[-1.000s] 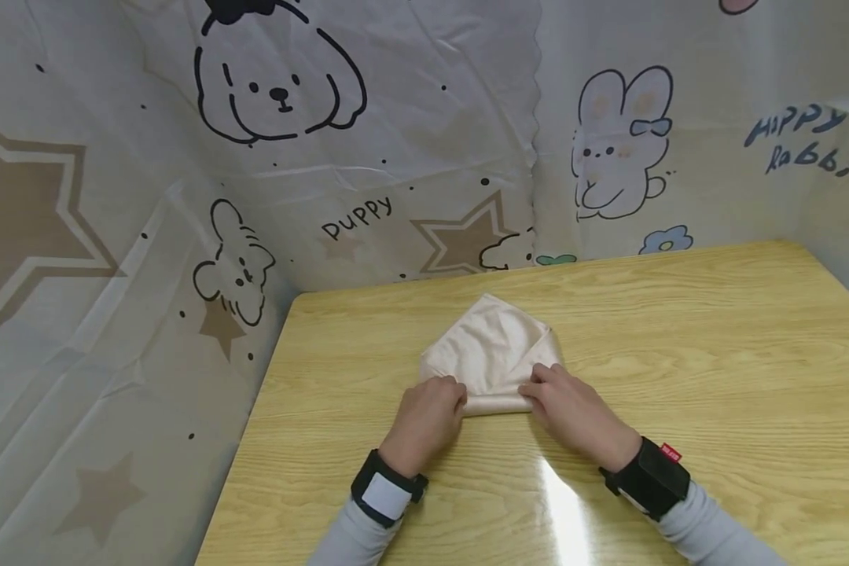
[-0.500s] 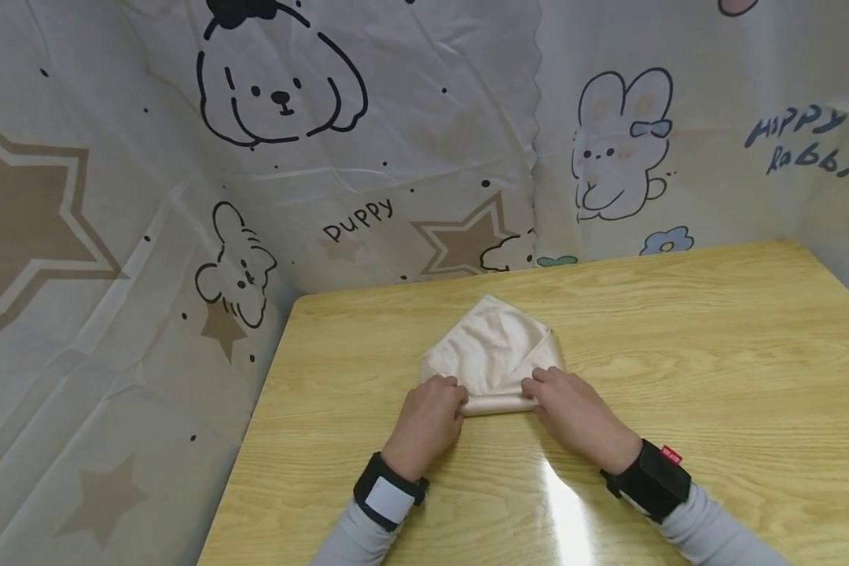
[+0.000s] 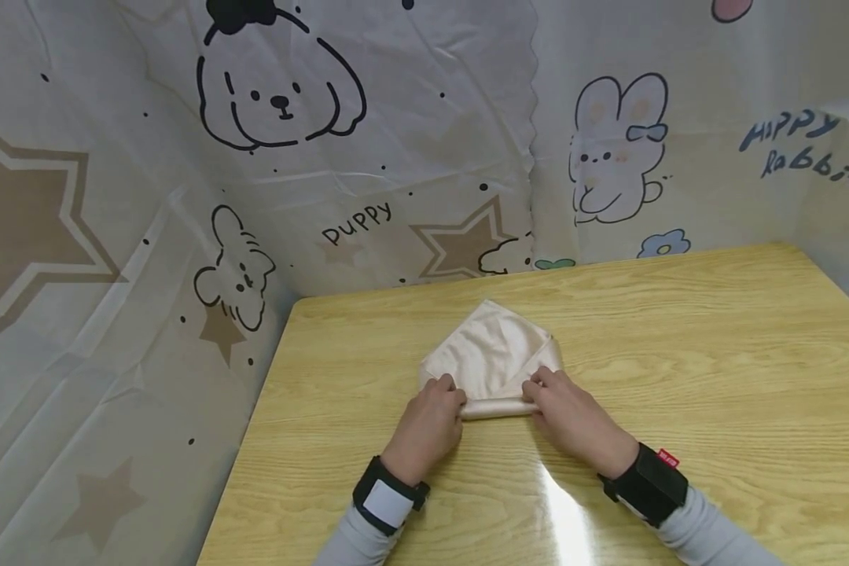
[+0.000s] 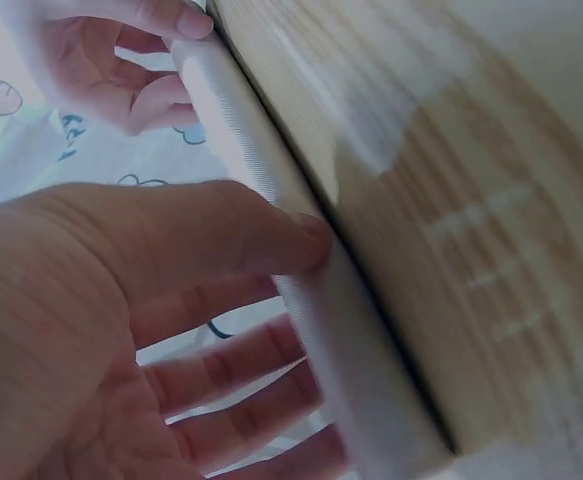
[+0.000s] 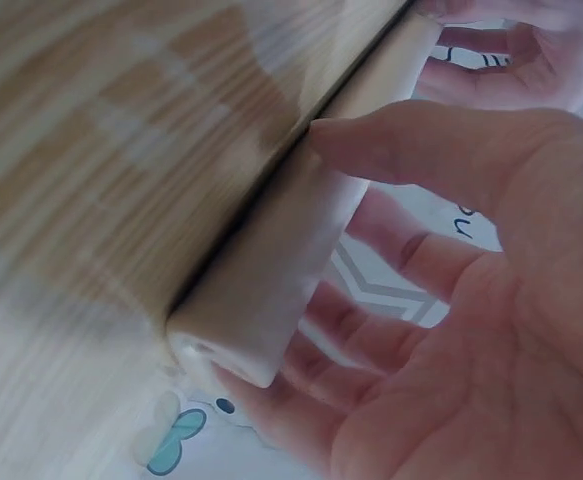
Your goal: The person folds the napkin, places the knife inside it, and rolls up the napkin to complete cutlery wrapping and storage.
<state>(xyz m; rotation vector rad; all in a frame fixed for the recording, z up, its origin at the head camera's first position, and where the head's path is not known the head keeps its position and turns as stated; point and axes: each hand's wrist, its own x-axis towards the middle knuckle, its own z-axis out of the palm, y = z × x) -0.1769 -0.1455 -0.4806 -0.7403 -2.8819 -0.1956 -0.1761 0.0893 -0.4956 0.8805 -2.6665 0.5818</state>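
A pale pink satin cloth [image 3: 491, 350] lies folded on the wooden table, pointed at the far side. Its near edge is rolled into a narrow tube [image 3: 498, 408]. My left hand [image 3: 428, 428] grips the left part of this roll, its thumb [image 4: 296, 240] on the near side and its fingers curled over the far side. Toward the right end, my right hand [image 3: 580, 417] holds the same roll between thumb [image 5: 361, 140] and fingers. In the right wrist view, the roll's end [image 5: 226, 350] shows past the fingers. Both hands cover parts of the cloth in the head view.
The wooden table [image 3: 679, 354] extends well to the right of the cloth. Behind it and along its left side hang pale sheets [image 3: 424, 134] printed with cartoon animals and stars. A bright reflection lies on the tabletop between the forearms.
Both hands stay on the rolled edge, with the right fingertips shifted very slightly along it. The cloth keeps nearly the same shape and place.
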